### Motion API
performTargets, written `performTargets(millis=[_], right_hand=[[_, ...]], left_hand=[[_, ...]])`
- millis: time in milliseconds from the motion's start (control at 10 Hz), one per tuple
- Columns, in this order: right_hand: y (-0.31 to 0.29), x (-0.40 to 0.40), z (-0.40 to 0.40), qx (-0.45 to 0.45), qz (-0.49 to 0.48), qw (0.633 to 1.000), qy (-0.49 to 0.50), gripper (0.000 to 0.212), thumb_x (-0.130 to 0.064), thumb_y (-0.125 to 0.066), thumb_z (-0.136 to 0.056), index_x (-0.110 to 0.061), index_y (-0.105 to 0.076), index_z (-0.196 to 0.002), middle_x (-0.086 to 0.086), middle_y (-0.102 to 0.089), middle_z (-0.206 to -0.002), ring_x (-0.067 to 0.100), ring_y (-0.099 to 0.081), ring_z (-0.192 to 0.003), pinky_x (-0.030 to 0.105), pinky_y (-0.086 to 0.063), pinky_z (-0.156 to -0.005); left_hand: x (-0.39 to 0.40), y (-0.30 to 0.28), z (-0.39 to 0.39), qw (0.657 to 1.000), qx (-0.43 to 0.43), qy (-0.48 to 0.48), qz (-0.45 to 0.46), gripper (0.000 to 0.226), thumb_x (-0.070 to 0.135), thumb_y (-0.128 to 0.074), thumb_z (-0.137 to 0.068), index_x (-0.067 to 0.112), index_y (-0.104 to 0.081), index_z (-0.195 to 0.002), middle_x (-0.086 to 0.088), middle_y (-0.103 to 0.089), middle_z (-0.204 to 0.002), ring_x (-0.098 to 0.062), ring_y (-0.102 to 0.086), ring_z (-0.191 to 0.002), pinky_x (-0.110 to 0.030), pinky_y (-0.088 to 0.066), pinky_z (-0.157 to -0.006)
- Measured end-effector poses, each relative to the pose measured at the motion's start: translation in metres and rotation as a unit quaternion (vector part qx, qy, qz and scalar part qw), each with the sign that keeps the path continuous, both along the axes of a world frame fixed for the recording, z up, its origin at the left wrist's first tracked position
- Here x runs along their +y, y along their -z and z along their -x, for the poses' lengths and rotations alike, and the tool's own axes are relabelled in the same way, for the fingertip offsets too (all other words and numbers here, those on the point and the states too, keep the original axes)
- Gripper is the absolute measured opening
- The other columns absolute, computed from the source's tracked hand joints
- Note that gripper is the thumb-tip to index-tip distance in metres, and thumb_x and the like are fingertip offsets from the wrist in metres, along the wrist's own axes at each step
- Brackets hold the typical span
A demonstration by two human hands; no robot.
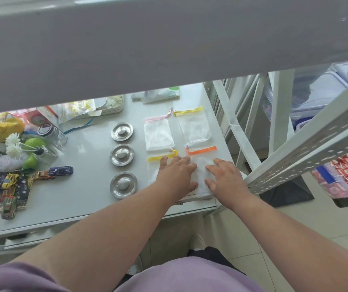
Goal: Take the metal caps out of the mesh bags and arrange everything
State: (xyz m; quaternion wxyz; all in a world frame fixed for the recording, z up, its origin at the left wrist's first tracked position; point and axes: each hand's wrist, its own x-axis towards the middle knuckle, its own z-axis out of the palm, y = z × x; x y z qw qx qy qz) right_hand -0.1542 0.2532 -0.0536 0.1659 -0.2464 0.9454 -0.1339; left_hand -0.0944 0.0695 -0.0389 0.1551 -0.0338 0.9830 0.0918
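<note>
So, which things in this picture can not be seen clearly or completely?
- Near two mesh bags: the left hand covers most of the yellow-trimmed bag, the right hand most of the orange-trimmed bag, so their contents cannot be told.
- Back of the table: hidden by the grey shelf overhead.
- Left clutter: cut by the frame edge.

We are looking through one head-worn wide-angle camera, aiming forward and steeply down onto the white shelf board [88, 148]. We are standing close in at its near edge, so both forearms are stretching away from the bottom of the frame. An upper shelf [147, 49] is cutting across the top of the view, just above the board, hiding its far part. To the right of the board, the lens is taking in a perforated rack upright [308, 152] and tiled floor [295, 224].
</note>
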Motion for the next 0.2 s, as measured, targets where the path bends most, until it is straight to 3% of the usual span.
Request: performTargets(millis=[100, 200], right_hand=[[0.0016, -0.0003, -0.0004, 0.011, 0.012, 1.0, -0.003, 0.052, -0.043, -0.061, -0.097, -0.025, -0.055, -0.146, 0.009, -0.041, -0.162, 0.028, -0.03, -0.15, 0.047, -0.025, -0.123], [-0.0025, -0.0034, -0.0021, 0.039, 0.05, 0.998, 0.011, 0.048, -0.036, -0.064, -0.097, -0.02, -0.059, -0.142, 0.011, -0.047, -0.157, 0.03, -0.035, -0.147, 0.05, -0.03, -0.12]], left_hand=[[0.0001, 0.0008, -0.001, 1.0, 0.003, -0.002, 0.006, 0.065, 0.059, -0.059, -0.097, 0.035, -0.048, -0.156, 0.001, -0.035, -0.174, -0.027, -0.029, -0.16, -0.066, -0.007, -0.127], [-0.0002, -0.0027, -0.0031, 0.999, 0.009, -0.032, 0.007, 0.073, 0.062, -0.059, -0.098, 0.033, -0.038, -0.162, -0.004, -0.017, -0.181, -0.03, -0.015, -0.165, -0.067, -0.004, -0.128]])
